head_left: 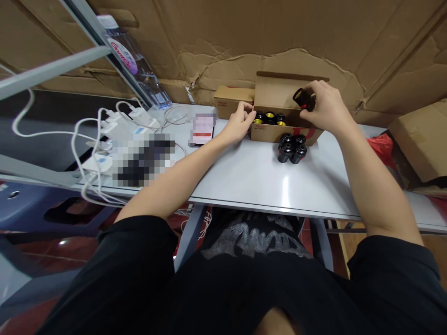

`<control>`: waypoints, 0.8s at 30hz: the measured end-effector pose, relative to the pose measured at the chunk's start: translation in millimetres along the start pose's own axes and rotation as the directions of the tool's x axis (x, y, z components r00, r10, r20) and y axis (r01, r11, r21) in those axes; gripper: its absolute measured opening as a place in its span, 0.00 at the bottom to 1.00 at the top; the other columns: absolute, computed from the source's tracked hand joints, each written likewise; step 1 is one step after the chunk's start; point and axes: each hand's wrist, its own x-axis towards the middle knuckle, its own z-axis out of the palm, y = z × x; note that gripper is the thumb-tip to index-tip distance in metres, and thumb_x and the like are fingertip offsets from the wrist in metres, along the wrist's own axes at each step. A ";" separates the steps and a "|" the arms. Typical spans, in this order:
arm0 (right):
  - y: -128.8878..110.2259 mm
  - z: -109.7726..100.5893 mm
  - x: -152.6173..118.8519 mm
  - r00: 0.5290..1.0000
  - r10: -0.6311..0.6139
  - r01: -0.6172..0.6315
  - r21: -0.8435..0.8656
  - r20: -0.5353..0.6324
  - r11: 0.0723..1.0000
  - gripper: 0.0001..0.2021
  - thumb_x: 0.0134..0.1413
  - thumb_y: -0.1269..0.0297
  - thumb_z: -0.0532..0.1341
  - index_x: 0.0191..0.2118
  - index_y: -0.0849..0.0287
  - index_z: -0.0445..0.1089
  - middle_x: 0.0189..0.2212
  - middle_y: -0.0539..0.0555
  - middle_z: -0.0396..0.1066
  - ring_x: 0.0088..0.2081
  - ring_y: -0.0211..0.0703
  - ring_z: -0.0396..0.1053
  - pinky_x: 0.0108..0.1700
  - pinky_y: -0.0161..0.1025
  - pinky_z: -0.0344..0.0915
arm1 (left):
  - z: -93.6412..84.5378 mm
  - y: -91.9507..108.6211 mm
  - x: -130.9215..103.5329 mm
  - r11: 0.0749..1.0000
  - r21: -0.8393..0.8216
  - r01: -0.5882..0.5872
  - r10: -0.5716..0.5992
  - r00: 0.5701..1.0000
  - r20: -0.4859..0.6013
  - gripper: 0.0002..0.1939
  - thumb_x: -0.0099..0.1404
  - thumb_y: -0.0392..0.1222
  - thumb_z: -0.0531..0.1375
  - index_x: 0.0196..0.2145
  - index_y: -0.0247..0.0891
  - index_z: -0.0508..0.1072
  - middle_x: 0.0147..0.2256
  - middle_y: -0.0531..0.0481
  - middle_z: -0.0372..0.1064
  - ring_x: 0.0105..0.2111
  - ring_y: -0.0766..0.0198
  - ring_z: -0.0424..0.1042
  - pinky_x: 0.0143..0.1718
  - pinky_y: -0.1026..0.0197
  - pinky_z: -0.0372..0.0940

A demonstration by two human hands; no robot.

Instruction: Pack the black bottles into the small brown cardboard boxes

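My right hand (324, 104) pinches a black lamp socket (301, 98) above the right end of an open cardboard box (279, 135). Its round open mouth faces up and to the left. My left hand (240, 122) is closed on the left edge of that box, fingers at the upper corner. Inside the box stand several black lamp sockets (269, 118), some showing gold-coloured threads. In front of the box, several more black sockets (292, 149) stand upright in a tight cluster on the white table (258, 181).
Behind my left hand is another cardboard box (232, 100). A phone (202, 129), a power strip with white plugs and cables (120, 123), and a water bottle (139, 70) are on the left. A red plastic bag (382, 148) and a larger carton (421, 139) lie right.
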 end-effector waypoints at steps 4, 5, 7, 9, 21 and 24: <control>0.7 4.6 1.5 1.000 0.018 -0.018 0.035 0.002 0.999 0.33 0.65 0.49 0.79 0.74 0.41 0.81 0.65 0.62 0.89 0.70 0.89 0.81 0.77 0.83 0.76 | 0.8 -2.9 0.4 1.000 -0.026 -0.003 0.003 1.000 -0.014 0.14 0.90 0.60 0.68 0.59 0.51 0.77 0.32 0.56 0.71 0.32 0.57 0.77 0.55 0.45 0.83; 3.5 6.5 2.7 1.000 0.017 -0.017 0.048 0.007 0.999 0.32 0.66 0.49 0.79 0.73 0.42 0.82 0.65 0.62 0.89 0.69 0.88 0.81 0.77 0.83 0.77 | 0.8 -3.3 0.4 1.000 -0.029 -0.001 0.001 1.000 -0.017 0.14 0.90 0.60 0.68 0.58 0.51 0.77 0.32 0.56 0.71 0.32 0.57 0.77 0.56 0.45 0.83; 11.2 11.1 6.3 1.000 0.014 -0.016 0.064 0.026 0.998 0.30 0.67 0.50 0.80 0.71 0.45 0.83 0.67 0.64 0.88 0.68 0.87 0.82 0.77 0.81 0.77 | 0.9 -3.9 0.5 0.999 -0.034 0.002 -0.002 1.000 -0.023 0.14 0.89 0.61 0.69 0.58 0.51 0.77 0.32 0.55 0.71 0.33 0.56 0.77 0.58 0.44 0.83; 19.3 15.9 10.5 0.999 0.004 -0.006 0.045 0.045 0.999 0.28 0.66 0.52 0.81 0.69 0.48 0.84 0.68 0.66 0.88 0.70 0.85 0.80 0.78 0.78 0.77 | 1.0 -4.7 0.8 0.999 -0.042 0.002 -0.003 1.000 -0.025 0.15 0.89 0.61 0.69 0.58 0.51 0.78 0.32 0.55 0.71 0.34 0.56 0.77 0.59 0.43 0.83; 35.7 35.0 20.1 0.990 0.045 -0.039 -0.049 0.137 0.998 0.27 0.57 0.60 0.80 0.63 0.53 0.89 0.48 0.62 0.94 0.51 0.81 0.91 0.63 0.74 0.87 | -0.8 1.0 -1.4 0.999 -0.028 0.033 -0.033 0.999 -0.002 0.18 0.88 0.63 0.70 0.61 0.50 0.79 0.33 0.54 0.69 0.35 0.55 0.77 0.56 0.44 0.84; 40.2 39.3 23.3 0.985 0.063 -0.055 -0.053 0.161 0.997 0.21 0.58 0.60 0.79 0.57 0.50 0.90 0.47 0.61 0.94 0.53 0.80 0.91 0.65 0.73 0.86 | -0.8 2.0 -2.0 0.999 -0.049 0.023 -0.024 1.000 -0.005 0.19 0.87 0.64 0.71 0.60 0.50 0.79 0.32 0.55 0.68 0.36 0.55 0.77 0.58 0.45 0.82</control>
